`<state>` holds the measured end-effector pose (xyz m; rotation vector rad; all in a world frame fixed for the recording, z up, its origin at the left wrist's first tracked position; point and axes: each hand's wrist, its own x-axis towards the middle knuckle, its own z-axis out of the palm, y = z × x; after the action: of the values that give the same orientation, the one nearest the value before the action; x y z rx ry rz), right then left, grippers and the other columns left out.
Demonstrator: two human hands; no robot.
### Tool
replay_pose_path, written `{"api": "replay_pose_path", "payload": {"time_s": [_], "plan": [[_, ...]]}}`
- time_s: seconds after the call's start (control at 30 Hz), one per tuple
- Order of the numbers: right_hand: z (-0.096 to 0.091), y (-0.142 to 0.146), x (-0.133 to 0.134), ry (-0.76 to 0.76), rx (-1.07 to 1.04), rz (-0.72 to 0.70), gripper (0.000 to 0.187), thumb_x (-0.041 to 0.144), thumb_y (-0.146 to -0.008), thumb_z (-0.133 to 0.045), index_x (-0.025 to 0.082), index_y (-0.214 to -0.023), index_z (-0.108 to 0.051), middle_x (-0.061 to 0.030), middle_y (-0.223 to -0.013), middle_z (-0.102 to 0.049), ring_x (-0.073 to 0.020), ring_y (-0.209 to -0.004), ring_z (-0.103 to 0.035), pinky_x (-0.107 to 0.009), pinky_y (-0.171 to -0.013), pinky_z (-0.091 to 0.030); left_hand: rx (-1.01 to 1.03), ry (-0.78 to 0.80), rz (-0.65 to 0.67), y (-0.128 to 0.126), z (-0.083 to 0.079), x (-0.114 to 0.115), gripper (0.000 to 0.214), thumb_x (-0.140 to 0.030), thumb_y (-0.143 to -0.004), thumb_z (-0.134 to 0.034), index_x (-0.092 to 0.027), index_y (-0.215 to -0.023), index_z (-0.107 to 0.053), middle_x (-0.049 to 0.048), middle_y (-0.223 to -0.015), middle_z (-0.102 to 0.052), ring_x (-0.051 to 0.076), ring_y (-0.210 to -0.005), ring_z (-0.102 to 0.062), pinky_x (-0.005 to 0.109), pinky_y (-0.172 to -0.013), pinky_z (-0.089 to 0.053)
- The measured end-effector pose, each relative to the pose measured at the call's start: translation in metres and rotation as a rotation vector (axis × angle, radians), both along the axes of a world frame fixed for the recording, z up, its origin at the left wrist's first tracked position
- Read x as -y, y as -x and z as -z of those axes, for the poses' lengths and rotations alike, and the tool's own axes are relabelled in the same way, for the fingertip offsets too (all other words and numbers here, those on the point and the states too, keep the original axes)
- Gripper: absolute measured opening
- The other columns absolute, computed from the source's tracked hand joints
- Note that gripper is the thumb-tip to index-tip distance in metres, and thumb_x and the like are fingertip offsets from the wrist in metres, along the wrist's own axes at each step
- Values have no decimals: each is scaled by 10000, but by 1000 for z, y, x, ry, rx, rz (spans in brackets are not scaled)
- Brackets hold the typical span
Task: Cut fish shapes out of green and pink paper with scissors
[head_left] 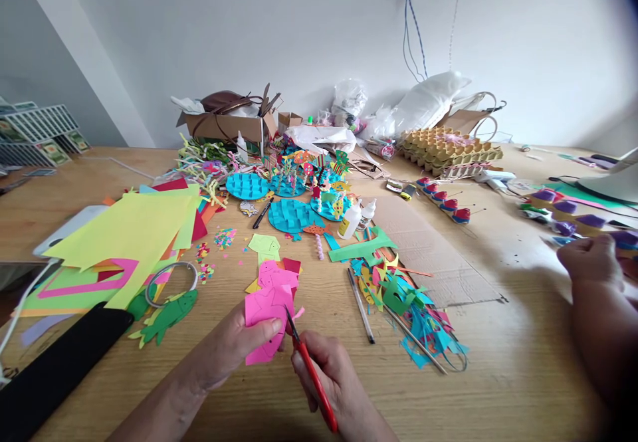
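My left hand [234, 345] pinches a pink paper piece [264, 322] just above the wooden table [498, 375]. My right hand [331, 375] is closed round red-handled scissors [312, 372], whose blades touch the right edge of the pink paper. More pink cut-outs [279, 274] lie just beyond, with a light green paper shape [265, 246] behind them.
Yellow and green paper sheets [129, 232] lie to the left, with a green paper fish [167, 316] and a wire ring [172, 279]. Paper scraps [399, 296], a pencil [361, 306], glue bottles [351, 219] and blue paper discs [292, 215] lie ahead. Another person's hand [593, 262] works at the right.
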<state>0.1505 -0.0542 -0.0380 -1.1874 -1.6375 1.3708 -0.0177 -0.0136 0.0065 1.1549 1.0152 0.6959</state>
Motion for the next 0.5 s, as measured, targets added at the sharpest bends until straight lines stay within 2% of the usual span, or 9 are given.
{"api": "replay_pose_path", "payload": {"time_s": [0.1,0.27,0.5], "plan": [[1,-2,1,8,8,-15,393,466,-874,-426,190,-597,-388,56,-499,-333,-83,-470,-319,-184,-414,-258,53,22,86,1,-5,-1,166,-285,-765,-564,-144,-816,-635,18,-706,-636,165,-680,-564,250,-634,-439],[2,-5,3,12,27,-12,360,391,-888,-430,186,-598,-373,63,-499,-312,-75,-466,-277,-189,-417,-231,60,61,22,1,-14,-2,192,-272,-706,-622,-145,-833,-691,21,-668,-664,162,-630,-584,215,-564,-425],[-7,-7,1,2,71,-54,351,345,-889,-420,190,-585,-335,62,-527,-282,-74,-468,-259,-197,-414,-209,-57,20,169,10,-13,-9,186,-281,-744,-579,-152,-793,-704,48,-754,-683,179,-699,-601,230,-612,-453]]}}
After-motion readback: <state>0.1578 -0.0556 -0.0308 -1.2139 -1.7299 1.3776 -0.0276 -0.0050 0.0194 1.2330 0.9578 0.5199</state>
